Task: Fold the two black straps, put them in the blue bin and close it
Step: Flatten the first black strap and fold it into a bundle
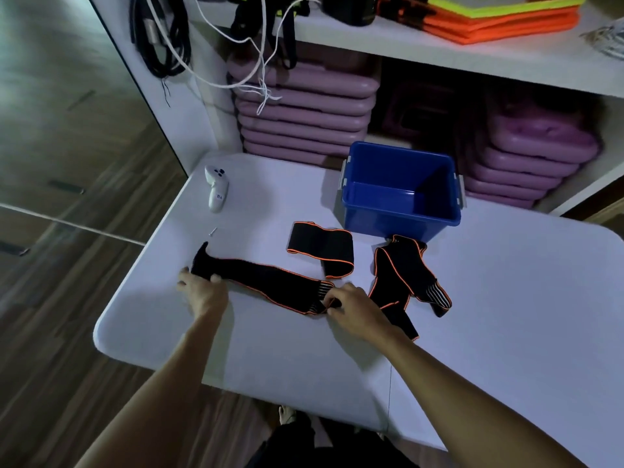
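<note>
A black strap with orange edging (270,276) lies stretched out flat across the white table (506,298). My left hand (202,292) pinches its left end and my right hand (351,309) pinches its striped right end. A folded black strap piece (320,246) lies just behind it. A second black strap (401,275) lies crumpled to the right, partly under my right hand. The blue bin (401,204) stands open and empty behind the straps. No lid is in view.
A white handheld controller (216,187) and a small screw (212,231) lie at the table's back left. Stacked purple cases (304,119) fill the shelf behind. Cables (162,38) hang at the upper left. The table's left edge drops to wooden floor.
</note>
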